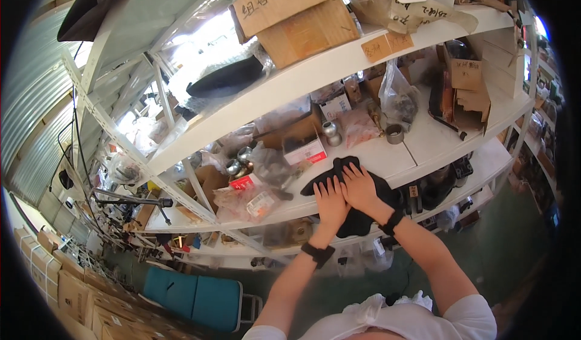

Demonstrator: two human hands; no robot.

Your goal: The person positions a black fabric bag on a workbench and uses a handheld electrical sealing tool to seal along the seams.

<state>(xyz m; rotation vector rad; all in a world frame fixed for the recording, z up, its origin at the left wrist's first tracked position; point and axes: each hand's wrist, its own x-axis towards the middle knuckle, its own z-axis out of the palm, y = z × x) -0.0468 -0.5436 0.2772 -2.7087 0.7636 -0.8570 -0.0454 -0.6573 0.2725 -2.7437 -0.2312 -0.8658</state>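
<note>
A black cloth lies spread on the front edge of the white middle shelf, and part of it hangs over the edge. My left hand rests flat on the cloth with its fingers stretched out. Beside it, my right hand also presses flat on the cloth, fingers extended, the two hands touching. Behind the cloth stand a short metal ring, a rounded silver metal part and a small white and red box.
Plastic-bagged parts crowd the shelf on the left; a torn cardboard box stands on the right. Overhead, a large cardboard box sits on the upper shelf. A teal padded seat and stacked cartons are at lower left.
</note>
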